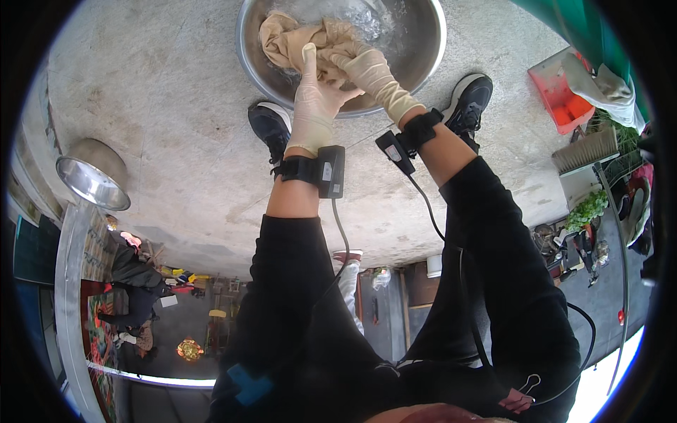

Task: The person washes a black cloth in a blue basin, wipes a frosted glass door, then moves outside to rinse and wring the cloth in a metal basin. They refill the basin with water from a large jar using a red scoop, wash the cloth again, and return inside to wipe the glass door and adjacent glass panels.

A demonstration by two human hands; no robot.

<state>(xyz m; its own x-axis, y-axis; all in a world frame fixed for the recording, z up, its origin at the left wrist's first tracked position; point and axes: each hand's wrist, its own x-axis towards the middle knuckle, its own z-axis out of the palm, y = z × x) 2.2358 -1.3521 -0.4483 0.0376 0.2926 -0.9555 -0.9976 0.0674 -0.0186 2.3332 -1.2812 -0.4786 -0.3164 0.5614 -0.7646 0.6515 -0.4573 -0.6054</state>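
A wet, bunched beige cloth (301, 45) lies in a wide stainless steel basin (440, 37) on the floor, with clear, rippling water (375, 24) at the far side. My left hand (317, 100), in a cream rubber glove, holds the near left part of the cloth; one digit presses over it and another sticks out to the right. My right hand (367, 69), gloved alike, grips the cloth's right part, its fingertips partly lost in the folds. Both hands are close together over the basin's near rim.
Black strapped devices (330, 172) with cables sit on both wrists. My black sneakers (470, 98) flank the basin. Another metal basin (92, 174) stands left. On the right are a red plastic container (555, 87), a broom (587, 150) and leafy greens (587, 210). Other people (135, 296) are behind, lower left.
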